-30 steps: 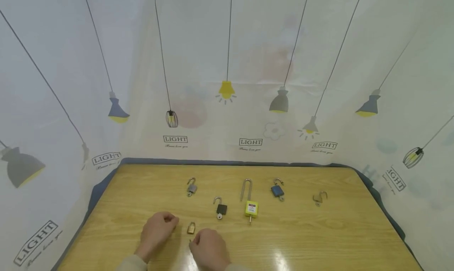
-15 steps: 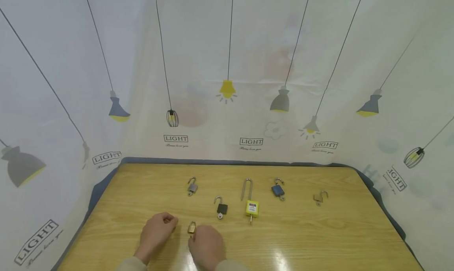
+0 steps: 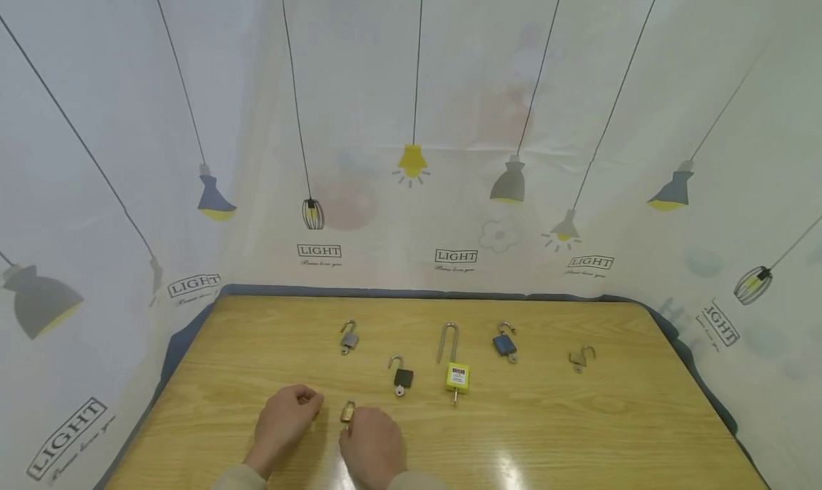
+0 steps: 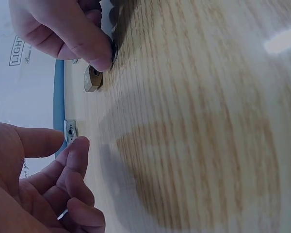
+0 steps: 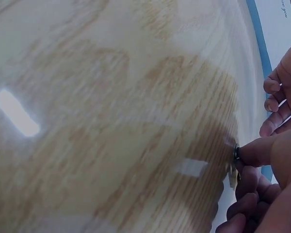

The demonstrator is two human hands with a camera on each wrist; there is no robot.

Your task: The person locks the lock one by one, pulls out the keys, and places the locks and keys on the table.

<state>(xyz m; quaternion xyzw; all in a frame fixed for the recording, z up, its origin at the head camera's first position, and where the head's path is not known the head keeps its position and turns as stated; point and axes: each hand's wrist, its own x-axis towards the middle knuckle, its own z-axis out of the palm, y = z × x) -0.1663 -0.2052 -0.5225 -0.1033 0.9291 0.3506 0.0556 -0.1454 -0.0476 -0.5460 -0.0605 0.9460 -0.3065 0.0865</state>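
A small brass padlock (image 3: 347, 412) lies on the table with its shackle end away from me. My right hand (image 3: 374, 443) is at its near end and partly covers it. Between thumb and forefinger it pinches a small metal key (image 5: 236, 152), mostly hidden by the fingertips. In the left wrist view the padlock's keyhole face (image 4: 95, 73) shows right by those fingertips. To the left of the padlock, my left hand (image 3: 285, 422) holds nothing. Its fingers (image 4: 78, 158) are loosely bent, and its thumb stands apart from them.
Beyond the hands lie several unlocked padlocks with keys in them: a grey one (image 3: 349, 342), a black one (image 3: 403, 379), a yellow long-shackled one (image 3: 457, 378), a blue one (image 3: 504, 345) and a brass-coloured one (image 3: 578, 360). A lamp-printed curtain (image 3: 385, 83) surrounds the wooden table (image 3: 610, 433).
My right hand has moved slightly forward, bringing the key to the near end of the brass padlock and covering part of it. The left hand has stayed nearly still.
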